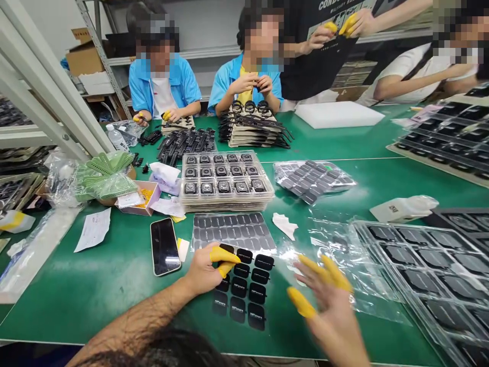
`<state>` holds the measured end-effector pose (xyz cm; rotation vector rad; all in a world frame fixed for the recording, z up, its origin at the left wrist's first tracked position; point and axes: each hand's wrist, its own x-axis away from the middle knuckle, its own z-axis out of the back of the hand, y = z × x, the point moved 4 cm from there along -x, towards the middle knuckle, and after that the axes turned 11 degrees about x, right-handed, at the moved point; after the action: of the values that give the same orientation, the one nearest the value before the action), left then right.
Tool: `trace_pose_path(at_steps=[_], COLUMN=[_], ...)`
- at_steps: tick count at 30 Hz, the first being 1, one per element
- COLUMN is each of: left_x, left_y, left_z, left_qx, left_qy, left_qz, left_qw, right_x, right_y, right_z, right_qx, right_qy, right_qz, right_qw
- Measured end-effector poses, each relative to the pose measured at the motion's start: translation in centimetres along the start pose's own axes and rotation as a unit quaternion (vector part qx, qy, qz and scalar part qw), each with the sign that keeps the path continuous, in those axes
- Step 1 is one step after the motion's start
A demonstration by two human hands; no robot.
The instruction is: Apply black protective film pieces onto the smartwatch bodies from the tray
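My left hand (208, 267), with yellow finger cots on the thumb and forefinger, pinches the upper part of a clear sheet of black rounded-square stickers (239, 287). White lettering runs across each sticker. To the right of that sheet, my right hand (328, 300) hovers open and blurred, its yellow-tipped fingers apart and nothing seen between them. Behind the pinched sheet lies another sheet of grey stickers (233, 232). Clear plastic film (344, 250) is spread beyond my right hand. At the right, a clear tray (357, 229) carries dark square pieces in its compartments.
A phone (165, 247) lies left of my left hand. Stacked clear trays of watch-like units (229, 204) stand farther back. A bag of grey stickers (313, 178), black straps (187, 145) and a white foam block (338, 114) are on the table. Co-workers are across from me.
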<state>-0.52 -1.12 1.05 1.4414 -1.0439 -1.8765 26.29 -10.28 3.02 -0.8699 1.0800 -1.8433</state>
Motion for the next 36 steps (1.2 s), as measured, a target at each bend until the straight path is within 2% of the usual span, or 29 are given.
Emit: trace_pose_path(at_steps=[2, 3, 4, 6, 8, 10, 12, 13, 14, 16, 18, 20, 23, 26, 29, 32, 34, 36], left_x=[-0.2, -0.4, -0.5, -0.7, -0.8, -0.7, -0.6, -0.6, -0.5, -0.5, -0.4, -0.3, -0.2, -0.2, -0.2, -0.4, -0.5, -0.5], left_y=[0.2, 0.3, 0.3, 0.4, 0.3, 0.1, -0.3, -0.5, -0.7, -0.9, -1.2, -1.3, -1.5, -1.6, -1.6, -1.4, -1.2, -1.1], left_z=[0.1, 0.1, 0.1, 0.1, 0.2, 0.3, 0.4, 0.4, 0.4, 0.3, 0.3, 0.3, 0.2, 0.1, 0.2, 0.3, 0.3, 0.3], left_qx=[0.022, 0.026, 0.028, 0.037, 0.044, 0.043, 0.031, 0.023, 0.014, -0.004, -0.014, -0.016, -0.016, -0.019, -0.016, -0.019, -0.026, -0.029], left_qy=[0.004, -0.002, -0.013, -0.034, -0.040, -0.028, -0.015, -0.011, -0.010, -0.008, -0.007, -0.007, -0.006, -0.005, 0.003, 0.006, 0.005, 0.002], left_qz=[-0.022, -0.026, -0.026, -0.023, -0.011, 0.013, 0.046, 0.063, 0.081, 0.116, 0.146, 0.162, 0.166, 0.171, 0.192, 0.213, 0.223, 0.232], left_qw=[1.000, 0.999, 0.999, 0.998, 0.998, 0.999, 0.998, 0.998, 0.997, 0.993, 0.989, 0.987, 0.986, 0.985, 0.981, 0.977, 0.974, 0.972], right_x=[-1.5, -2.0, -2.4, -3.0, -3.5, -4.9, -7.7, -9.5, -11.6, -16.0, -20.1, -22.7, -23.5, -23.1, -23.5, -24.9, -25.4, -24.6], right_y=[-0.5, -0.7, -0.8, -0.8, -0.9, -1.7, -4.0, -5.7, -7.7, -11.4, -14.0, -15.4, -15.5, -14.7, -14.2, -14.7, -15.5, -15.8], right_z=[-4.8, -6.6, -7.8, -8.7, -8.5, -7.6, -6.3, -5.8, -5.7, -6.5, -7.6, -8.5, -8.9, -8.6, -8.7, -8.8, -8.3, -7.2], right_qx=[-0.061, -0.089, -0.107, -0.119, -0.091, -0.026, 0.071, 0.132, 0.197, 0.338, 0.455, 0.513, 0.499, 0.485, 0.534, 0.560, 0.518, 0.419], right_qy=[-0.050, -0.064, -0.078, -0.098, -0.144, -0.145, -0.060, 0.000, 0.041, 0.043, 0.011, -0.050, -0.116, -0.093, -0.077, -0.109, -0.136, -0.149], right_qz=[-0.006, -0.012, -0.020, -0.021, -0.003, 0.037, 0.113, 0.157, 0.200, 0.240, 0.215, 0.207, 0.244, 0.272, 0.273, 0.267, 0.274, 0.260], right_qw=[0.997, 0.994, 0.991, 0.988, 0.985, 0.988, 0.989, 0.979, 0.959, 0.909, 0.864, 0.832, 0.823, 0.826, 0.797, 0.777, 0.799, 0.857])
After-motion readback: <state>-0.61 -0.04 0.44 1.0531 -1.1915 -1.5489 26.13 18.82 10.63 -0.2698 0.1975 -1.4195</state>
